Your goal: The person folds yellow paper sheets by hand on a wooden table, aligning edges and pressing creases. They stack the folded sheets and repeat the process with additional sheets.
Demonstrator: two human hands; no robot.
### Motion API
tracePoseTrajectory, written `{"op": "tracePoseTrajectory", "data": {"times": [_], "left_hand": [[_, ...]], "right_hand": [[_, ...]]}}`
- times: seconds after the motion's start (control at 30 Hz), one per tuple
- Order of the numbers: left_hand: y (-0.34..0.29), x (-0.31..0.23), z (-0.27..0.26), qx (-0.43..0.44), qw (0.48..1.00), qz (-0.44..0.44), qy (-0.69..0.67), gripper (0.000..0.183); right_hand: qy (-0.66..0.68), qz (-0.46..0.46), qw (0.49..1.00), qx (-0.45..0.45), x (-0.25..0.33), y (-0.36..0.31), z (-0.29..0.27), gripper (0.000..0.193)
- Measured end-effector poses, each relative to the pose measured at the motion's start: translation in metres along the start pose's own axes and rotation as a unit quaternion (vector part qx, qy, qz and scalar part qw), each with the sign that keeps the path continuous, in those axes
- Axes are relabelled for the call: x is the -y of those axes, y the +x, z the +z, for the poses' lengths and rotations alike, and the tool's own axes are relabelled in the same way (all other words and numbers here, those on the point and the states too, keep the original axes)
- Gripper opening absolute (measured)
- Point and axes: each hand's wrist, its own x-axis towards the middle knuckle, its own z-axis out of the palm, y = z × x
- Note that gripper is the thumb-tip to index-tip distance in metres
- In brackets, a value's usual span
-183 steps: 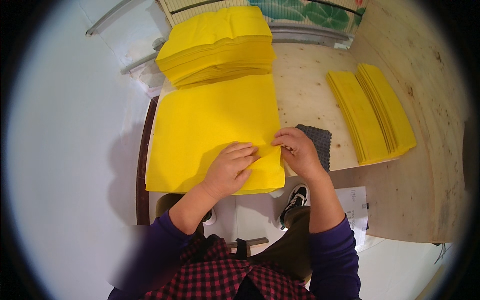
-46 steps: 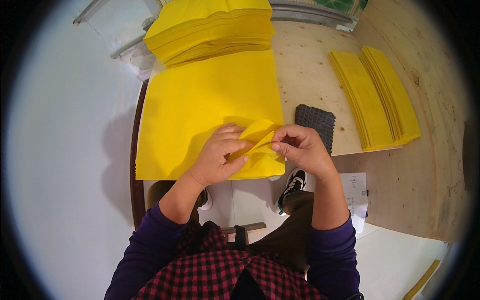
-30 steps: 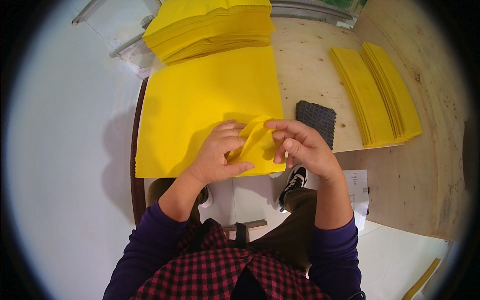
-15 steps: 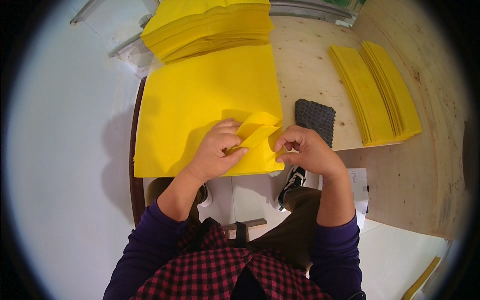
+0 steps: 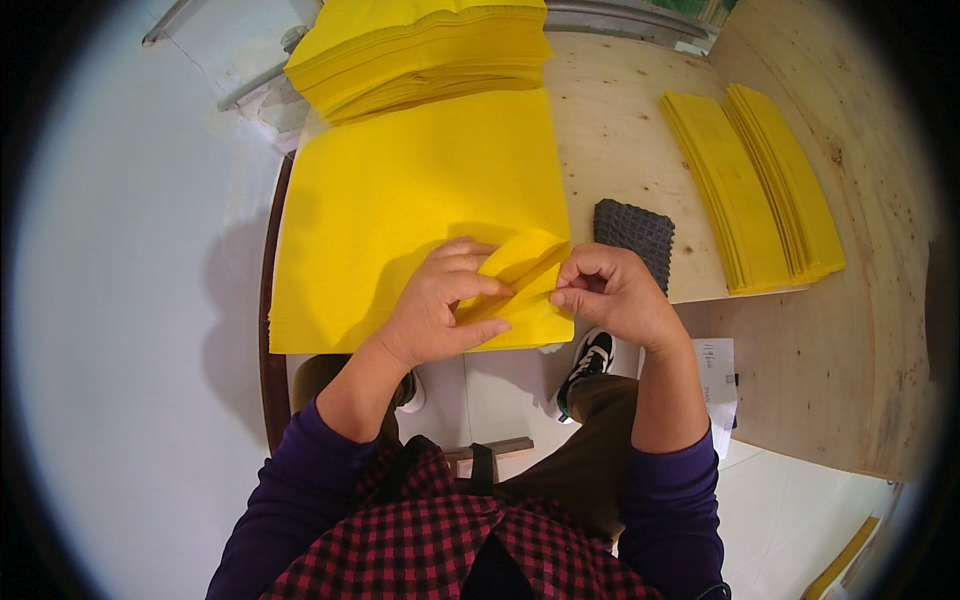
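In front of me lies a flat stack of yellow felt-like fabric sheets (image 5: 400, 180). A folded-up flap of the top fabric sheet (image 5: 520, 254) rises at the near right corner. My left hand (image 5: 447, 300) rests on the stack just left of this flap, its thumb and fingers apart and its fingertips against the fabric. At the corner, my right hand (image 5: 615, 293) pinches the sheet's edge between thumb and curled forefinger. The fingers of my right hand partly hide that edge.
A taller yellow pile (image 5: 420, 55) stands behind. To the right, a dark grey textured cloth (image 5: 634, 240) lies on the wooden table (image 5: 620, 120), with two folded yellow bundles (image 5: 750, 190) beyond it against a plywood panel (image 5: 850, 330). A white paper (image 5: 715, 375) hangs below.
My right thumb and forefinger have closed on the sheet's corner. My left hand's fingers have loosened from the flap, which now spreads wider toward my right hand.
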Motion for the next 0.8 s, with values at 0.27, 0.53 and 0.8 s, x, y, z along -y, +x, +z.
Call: {"op": "tracePoseTrajectory", "data": {"times": [0.27, 0.53, 0.8], "left_hand": [[-0.001, 0.004, 0.002, -0.008, 1.0, 0.003, 0.001, 0.017], [-0.001, 0.003, 0.002, -0.039, 0.999, -0.006, -0.013, 0.014], [0.003, 0.0, 0.001, -0.039, 0.999, 0.005, -0.02, 0.014]], "right_hand": [[0.017, 0.002, 0.999, -0.052, 0.001, -0.005, -0.005, 0.009], [-0.062, 0.006, 0.997, 0.035, -0.007, -0.011, -0.017, 0.017], [-0.016, 0.032, 0.999, 0.034, -0.009, -0.005, -0.007, 0.009]]}}
